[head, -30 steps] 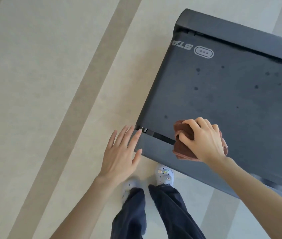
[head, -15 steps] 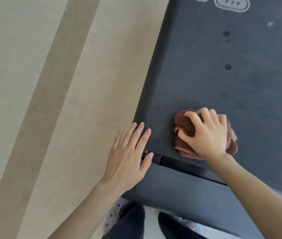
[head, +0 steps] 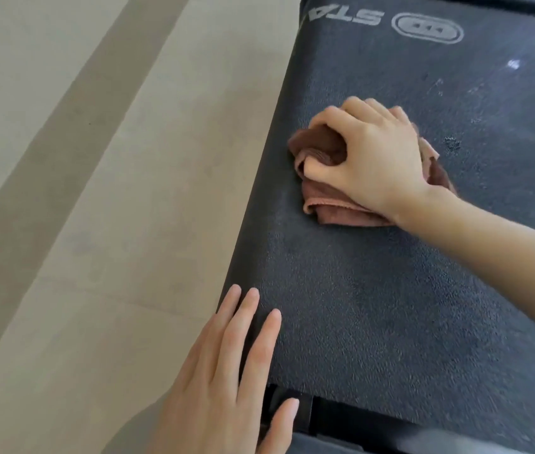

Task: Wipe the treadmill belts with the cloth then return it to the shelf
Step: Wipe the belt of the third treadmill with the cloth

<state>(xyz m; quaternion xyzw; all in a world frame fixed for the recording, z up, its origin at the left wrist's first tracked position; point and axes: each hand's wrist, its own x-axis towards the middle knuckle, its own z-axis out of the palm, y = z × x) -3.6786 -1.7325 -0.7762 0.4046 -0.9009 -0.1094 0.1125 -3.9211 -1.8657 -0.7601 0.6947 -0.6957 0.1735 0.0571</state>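
Left hand [head: 223, 371]: flat, fingers straight, resting on near left edge of belt [head: 390, 306].
Cloth [head: 341, 211]: bunched on belt, farther up than a moment ago.
Right hand [head: 367, 158]: curled tight round cloth, pressing down.
Meaning: wiping under way, far right not done.

Bare belt [head: 407, 306] lies between left hand [head: 227, 381] and cloth [head: 322, 149].

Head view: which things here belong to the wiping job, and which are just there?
Belong to the job: brown cloth, bunched on the belt; treadmill belt; right hand, gripping the cloth; left hand, flat on the belt's edge.
Just there: pale floor; printed logo on the belt.
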